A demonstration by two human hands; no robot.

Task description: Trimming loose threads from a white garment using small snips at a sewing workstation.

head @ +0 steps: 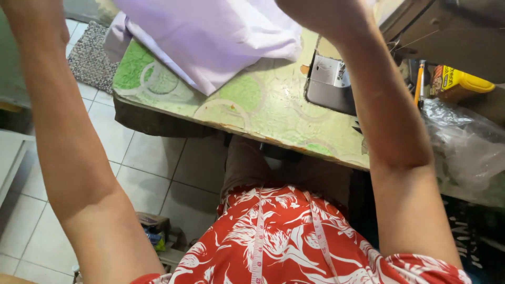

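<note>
Both arms are raised toward the top of the view. The right hand (321,13) shows only its heel at the upper edge, so whether its fingers are curled or spread cannot be told; the left hand is cut off above the frame. The pale lilac cloth (210,37) lies just left of and below the right hand, between the two forearms, bunched in soft folds with one edge drooping onto the green patterned table (263,105). A grey sewing machine plate (329,81) sits set into the table near the right forearm. A white measuring tape (258,236) hangs over a red floral shirt (284,247). Pale floor tiles (147,158) lie below
</note>
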